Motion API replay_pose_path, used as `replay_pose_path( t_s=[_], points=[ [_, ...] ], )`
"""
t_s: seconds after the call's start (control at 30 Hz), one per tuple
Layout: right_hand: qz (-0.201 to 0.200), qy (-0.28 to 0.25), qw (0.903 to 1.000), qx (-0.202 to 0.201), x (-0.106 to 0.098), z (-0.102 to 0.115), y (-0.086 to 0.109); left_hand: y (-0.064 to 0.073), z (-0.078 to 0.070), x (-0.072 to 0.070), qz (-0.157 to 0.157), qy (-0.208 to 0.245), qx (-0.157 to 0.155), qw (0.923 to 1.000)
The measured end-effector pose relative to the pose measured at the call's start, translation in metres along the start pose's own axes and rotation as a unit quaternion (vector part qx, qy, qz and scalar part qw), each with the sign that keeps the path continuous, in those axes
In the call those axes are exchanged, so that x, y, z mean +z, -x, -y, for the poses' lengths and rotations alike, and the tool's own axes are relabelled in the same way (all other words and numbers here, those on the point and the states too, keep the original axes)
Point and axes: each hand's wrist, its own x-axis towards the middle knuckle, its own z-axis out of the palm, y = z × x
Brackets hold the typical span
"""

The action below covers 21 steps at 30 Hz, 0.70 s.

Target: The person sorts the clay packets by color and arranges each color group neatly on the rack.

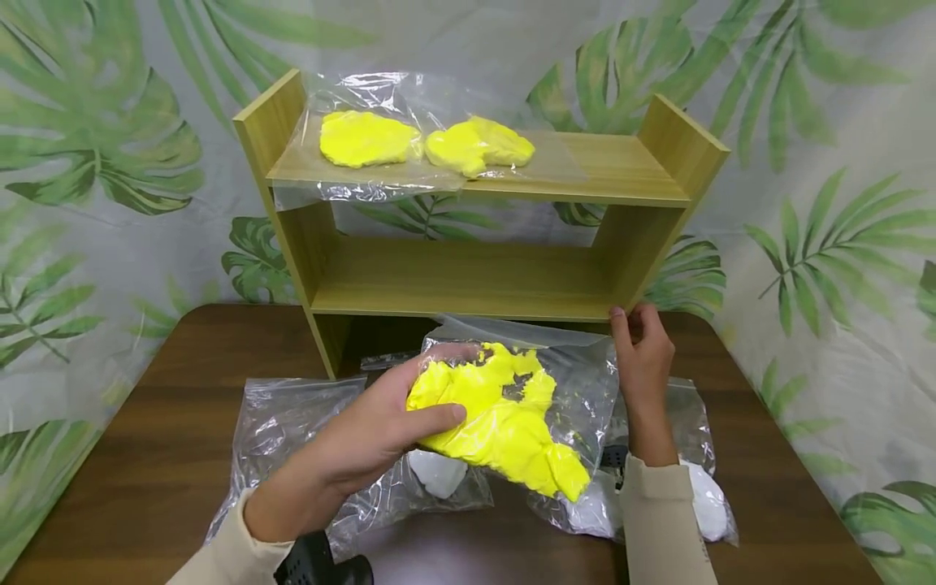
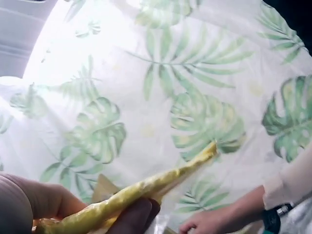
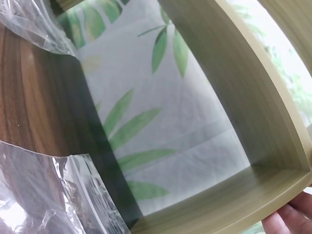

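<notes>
My left hand point(image 1: 373, 443) holds a clear plastic bag of yellow clay point(image 1: 497, 422), thumb on the near face and fingers behind. Seen edge-on in the left wrist view, the bagged clay point(image 2: 117, 202) is a thin slab between thumb and fingers. My right hand point(image 1: 647, 357) grips the right side panel of a small two-tier wooden shelf point(image 1: 468, 276), by its lower board. Fingertips point(image 3: 290, 217) show at that panel's outer side in the right wrist view. On the top board lie two more bagged yellow clay lumps point(image 1: 369, 140), side by side.
Clear bags with white lumps lie on the brown table point(image 1: 168, 439): one white lump point(image 1: 437, 473) below the held bag, another point(image 1: 705, 500) right of my right forearm. Behind the shelf hangs a leaf-patterned cloth point(image 1: 826, 97). A black device point(image 1: 322, 561) sits by my left wrist.
</notes>
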Motion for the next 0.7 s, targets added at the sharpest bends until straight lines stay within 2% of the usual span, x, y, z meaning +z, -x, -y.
replay_pose_path(
  t_s=[0.17,0.27,0.37,0.53,0.7],
  points=[
    [0.003,0.005,1.0,0.0,0.002,-0.001,0.0,-0.006,-0.019,0.0,-0.003,-0.019,-0.058,0.9981],
    [0.003,0.002,1.0,-0.002,0.002,-0.001,0.0,-0.006,-0.034,0.0,0.0,-0.022,-0.072,0.9972],
    [0.004,0.004,1.0,-0.004,0.002,0.0,0.0,-0.004,-0.048,0.001,0.01,-0.02,-0.071,0.9972],
    [0.003,0.003,1.0,-0.004,0.002,-0.001,-0.001,-0.005,-0.063,0.007,0.033,0.013,-0.064,0.9973],
    [0.002,0.003,1.0,-0.008,0.001,-0.001,-0.001,-0.011,-0.078,0.011,0.023,0.022,-0.029,0.9991]
  ],
)
